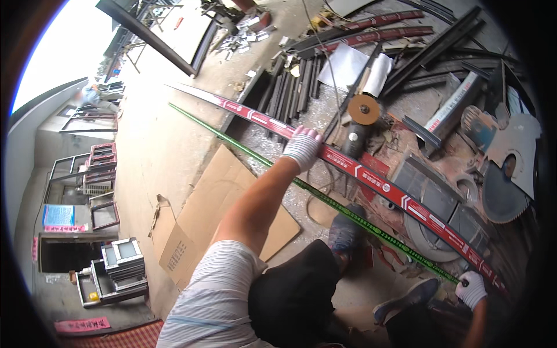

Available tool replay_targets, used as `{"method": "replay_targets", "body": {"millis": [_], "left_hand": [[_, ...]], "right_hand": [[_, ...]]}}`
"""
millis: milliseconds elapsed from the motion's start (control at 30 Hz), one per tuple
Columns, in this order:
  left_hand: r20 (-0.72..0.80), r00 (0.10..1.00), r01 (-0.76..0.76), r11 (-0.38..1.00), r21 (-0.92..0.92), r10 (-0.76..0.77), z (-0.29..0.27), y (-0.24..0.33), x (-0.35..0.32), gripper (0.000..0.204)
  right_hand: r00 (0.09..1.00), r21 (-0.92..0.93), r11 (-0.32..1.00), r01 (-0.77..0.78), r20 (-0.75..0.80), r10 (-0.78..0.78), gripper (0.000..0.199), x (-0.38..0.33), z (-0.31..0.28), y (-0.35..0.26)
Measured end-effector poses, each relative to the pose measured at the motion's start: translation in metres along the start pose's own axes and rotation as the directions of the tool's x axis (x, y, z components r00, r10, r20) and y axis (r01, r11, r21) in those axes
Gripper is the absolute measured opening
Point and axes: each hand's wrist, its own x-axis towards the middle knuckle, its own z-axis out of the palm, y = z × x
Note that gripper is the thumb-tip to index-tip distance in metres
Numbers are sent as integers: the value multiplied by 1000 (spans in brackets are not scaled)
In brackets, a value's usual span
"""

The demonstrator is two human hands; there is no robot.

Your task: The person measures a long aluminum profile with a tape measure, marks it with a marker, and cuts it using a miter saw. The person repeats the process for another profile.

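Observation:
A long metal profile with red-and-white protective film [364, 171] slants from the far left down to the near right. My left hand [303, 148], in a striped white glove with bare fingertips, grips it near its middle, fingers curled over the far edge. A green tape measure blade [348, 212] is stretched beside the profile on the near side, passing by my left wrist. At the lower right my gloved right hand [472, 289] is closed on the blade's near end, close to the profile's end. A small dark piece shows at those fingers.
Beneath the profile is a cut-off saw's grey base [426, 185]. An angle grinder with a brown disc [364, 110] stands beyond it. Flattened cardboard [214, 194] lies on the left. Dark metal offcuts [296, 84] and a toothed saw blade [503, 194] lie around. Another person [93, 95] is far left.

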Motion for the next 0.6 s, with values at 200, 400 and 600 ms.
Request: {"method": "replay_targets", "body": {"millis": [200,400,600], "left_hand": [[-265,930,193,952,-238,-255,-22,-5,-66,72],[-311,588,660,665,-350,-747,25,-15,-142,68],[-305,209,829,334,-449,-929,20,-7,-146,69]], "right_hand": [[1000,46,999,-19,24,18,13,9,-6,-13],[999,42,999,-26,34,25,14,11,-3,-10],[996,12,999,-48,71,47,13,10,-11,-18]]}}
